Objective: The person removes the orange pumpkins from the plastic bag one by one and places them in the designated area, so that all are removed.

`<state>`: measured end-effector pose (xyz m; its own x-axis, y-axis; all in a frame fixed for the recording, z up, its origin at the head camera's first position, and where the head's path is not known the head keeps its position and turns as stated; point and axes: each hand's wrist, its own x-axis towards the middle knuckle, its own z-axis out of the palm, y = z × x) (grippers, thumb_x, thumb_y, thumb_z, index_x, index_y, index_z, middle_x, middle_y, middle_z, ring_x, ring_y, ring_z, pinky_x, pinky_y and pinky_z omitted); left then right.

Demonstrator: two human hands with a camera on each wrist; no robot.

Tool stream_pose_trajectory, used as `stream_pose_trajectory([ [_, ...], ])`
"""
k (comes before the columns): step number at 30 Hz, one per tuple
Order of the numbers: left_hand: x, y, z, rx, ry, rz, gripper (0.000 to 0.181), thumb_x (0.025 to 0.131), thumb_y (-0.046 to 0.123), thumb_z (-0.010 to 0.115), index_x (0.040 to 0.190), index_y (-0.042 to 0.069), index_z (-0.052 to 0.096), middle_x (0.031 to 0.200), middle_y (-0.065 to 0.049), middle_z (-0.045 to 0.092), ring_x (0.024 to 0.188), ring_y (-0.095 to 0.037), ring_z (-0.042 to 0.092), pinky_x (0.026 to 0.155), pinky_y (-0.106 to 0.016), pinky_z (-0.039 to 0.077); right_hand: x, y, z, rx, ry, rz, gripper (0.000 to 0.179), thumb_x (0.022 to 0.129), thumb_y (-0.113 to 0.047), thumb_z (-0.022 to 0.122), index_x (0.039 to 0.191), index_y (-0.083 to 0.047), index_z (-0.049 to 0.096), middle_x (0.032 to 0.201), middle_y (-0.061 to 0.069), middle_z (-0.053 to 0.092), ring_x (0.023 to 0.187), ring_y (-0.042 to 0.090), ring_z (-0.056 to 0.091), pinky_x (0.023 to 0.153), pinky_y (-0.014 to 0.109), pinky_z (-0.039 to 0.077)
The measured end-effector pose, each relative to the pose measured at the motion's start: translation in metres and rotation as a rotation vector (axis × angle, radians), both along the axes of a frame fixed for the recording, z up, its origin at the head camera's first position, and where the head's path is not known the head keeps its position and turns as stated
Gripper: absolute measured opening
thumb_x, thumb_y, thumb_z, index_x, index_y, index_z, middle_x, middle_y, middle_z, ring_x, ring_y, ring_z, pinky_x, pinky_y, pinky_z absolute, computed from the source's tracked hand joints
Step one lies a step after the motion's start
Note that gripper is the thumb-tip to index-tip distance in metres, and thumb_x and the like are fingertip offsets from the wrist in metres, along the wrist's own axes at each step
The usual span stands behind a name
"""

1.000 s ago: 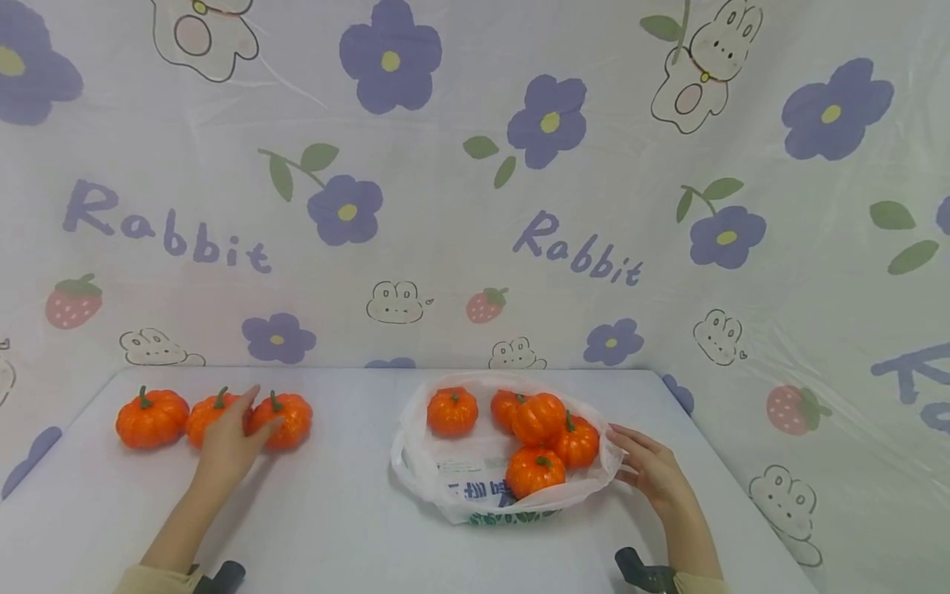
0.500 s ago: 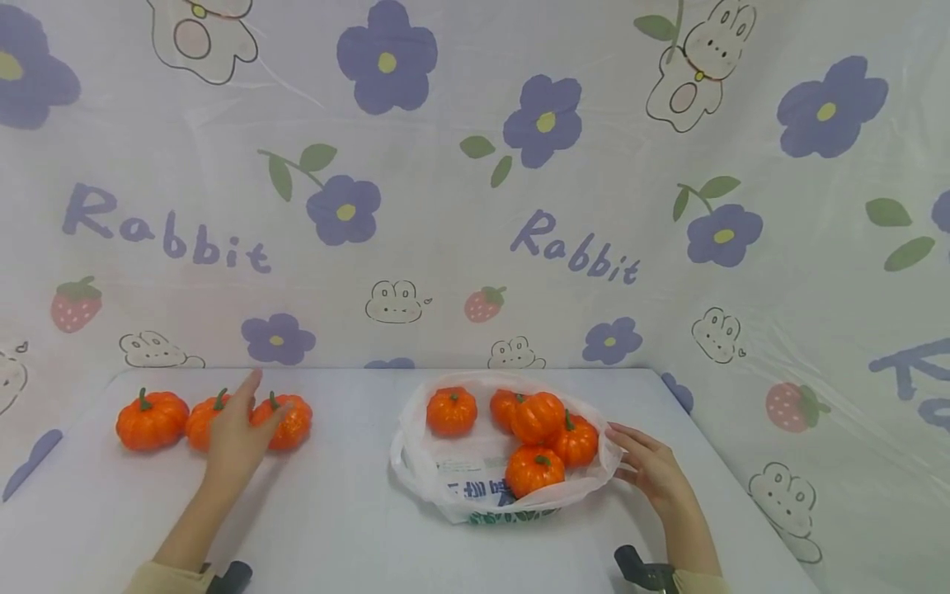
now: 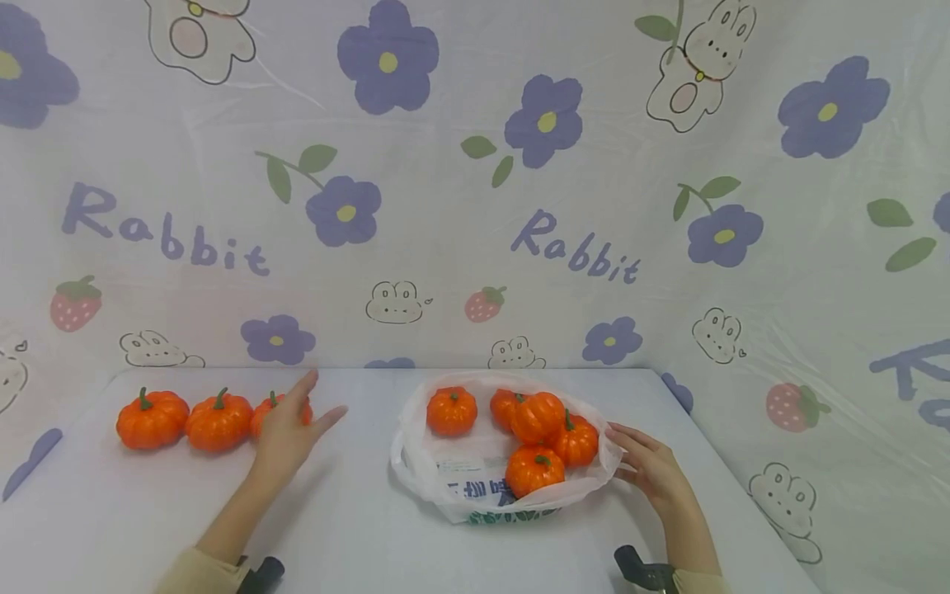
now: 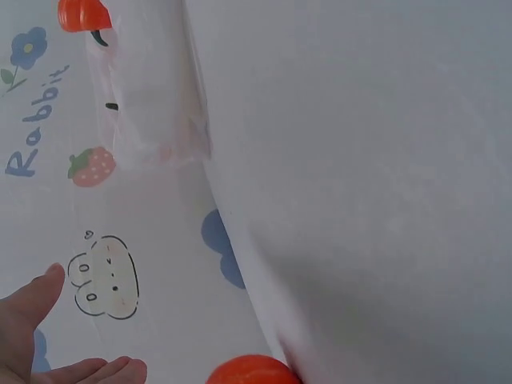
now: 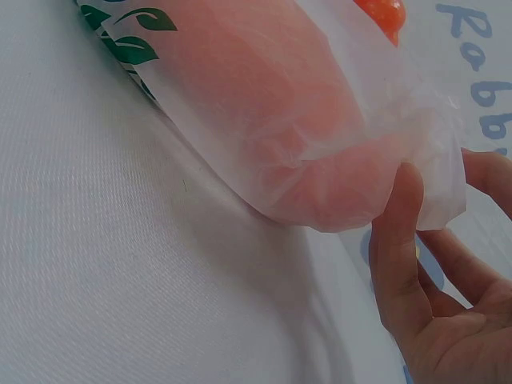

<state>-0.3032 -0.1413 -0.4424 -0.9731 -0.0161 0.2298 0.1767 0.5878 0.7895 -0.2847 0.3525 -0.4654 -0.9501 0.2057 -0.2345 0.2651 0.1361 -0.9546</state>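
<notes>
Three orange toy pumpkins with green stems line up at the table's left: one at the far left point(image 3: 152, 421), a middle pumpkin point(image 3: 219, 422) and a right-hand pumpkin point(image 3: 263, 409). My left hand point(image 3: 285, 433) partly hides the right-hand one, its thumb and fingers spread and nothing between them. Several more pumpkins point(image 3: 535, 472) lie inside a white plastic bag point(image 3: 406, 464), whose mouth is spread wide. At the bag's right side, my right hand point(image 3: 656, 470) pinches its edge; the right wrist view shows the thumb point(image 5: 398, 232) against the plastic.
The table point(image 3: 356, 528) has a white cover. Behind it and at the right hangs a white curtain point(image 3: 445, 206) printed with purple flowers, rabbits and strawberries. Inside the bag, one pumpkin point(image 3: 452, 412) sits apart at the left from the cluster at the right.
My left hand has moved right, from between the middle and right-hand pumpkins to the right-hand one, uncovering the middle one. My right hand and the bag have stayed in place.
</notes>
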Motion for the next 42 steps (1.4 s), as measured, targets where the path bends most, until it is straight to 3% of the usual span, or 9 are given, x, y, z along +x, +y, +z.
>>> stream_pose_trajectory([
  [5,-0.003,0.022,-0.003,0.064,-0.029,-0.05,0.078,0.091,0.029,0.069,0.153,0.006,0.027,0.158,-0.019,0.031,0.142,-0.04,0.037,0.113,-0.048,0.039,0.001,0.0,0.0,-0.001,0.004,0.012,0.069,0.09,-0.045,0.067,0.144,-0.007,0.047,0.153,0.016,0.039,0.11,0.017,0.056,0.085,0.023,0.057],
  [22,-0.009,0.086,-0.024,0.108,-0.106,-0.175,0.077,0.087,0.029,0.073,0.152,0.016,0.034,0.158,-0.008,0.036,0.145,-0.029,0.037,0.112,-0.043,0.041,0.001,0.0,0.0,0.006,0.006,0.013,0.07,0.09,-0.045,0.066,0.144,-0.006,0.046,0.154,0.017,0.037,0.11,0.017,0.057,0.09,0.028,0.057],
  [30,-0.004,0.111,-0.026,0.133,-0.098,-0.217,0.075,0.085,0.027,0.075,0.15,0.015,0.039,0.156,-0.007,0.041,0.143,-0.028,0.041,0.109,-0.045,0.044,0.003,0.0,0.001,0.009,0.002,0.01,0.069,0.09,-0.045,0.066,0.144,-0.007,0.046,0.154,0.016,0.038,0.106,0.015,0.058,0.09,0.027,0.057],
  [35,-0.001,0.124,-0.029,0.154,-0.048,-0.24,0.072,0.086,0.023,0.075,0.149,0.014,0.04,0.155,-0.007,0.042,0.143,-0.029,0.041,0.109,-0.045,0.044,0.003,-0.001,0.002,-0.002,0.007,0.011,0.067,0.09,-0.044,0.067,0.143,-0.007,0.048,0.152,0.016,0.039,0.101,0.011,0.059,0.088,0.025,0.057],
  [42,0.002,0.144,-0.03,0.147,-0.066,-0.321,0.074,0.086,0.029,0.075,0.148,0.011,0.041,0.154,-0.01,0.042,0.142,-0.031,0.041,0.11,-0.048,0.043,0.003,-0.001,0.002,0.001,0.01,0.011,0.067,0.091,-0.044,0.066,0.143,-0.006,0.047,0.152,0.016,0.038,0.1,0.012,0.058,0.084,0.021,0.056],
])
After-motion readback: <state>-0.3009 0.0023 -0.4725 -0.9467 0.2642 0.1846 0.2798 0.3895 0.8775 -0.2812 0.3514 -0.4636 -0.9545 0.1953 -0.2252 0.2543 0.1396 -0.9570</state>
